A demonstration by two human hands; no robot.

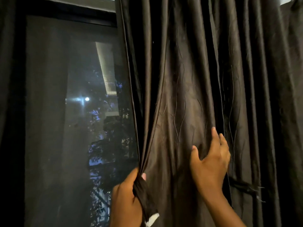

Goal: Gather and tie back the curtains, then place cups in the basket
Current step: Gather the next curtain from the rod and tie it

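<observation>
A dark brown curtain (188, 79) hangs in long folds over the right half of the view. My left hand (126, 197) grips its bunched left edge low down, fingers curled round the fabric, and a white tag shows below the fist. My right hand (211, 159) lies against the curtain further right, fingers spread and lightly hooked over a fold. A dark tie-back strip (244, 188) with a frayed end sticks out to the right of my right wrist. No cups or basket are in view.
A window (73, 112) with a dark frame and mesh screen fills the left, showing night outside with a bright lamp and foliage. Another dark curtain (8, 79) hangs along the far left edge. A pale wall strip shows at the top right.
</observation>
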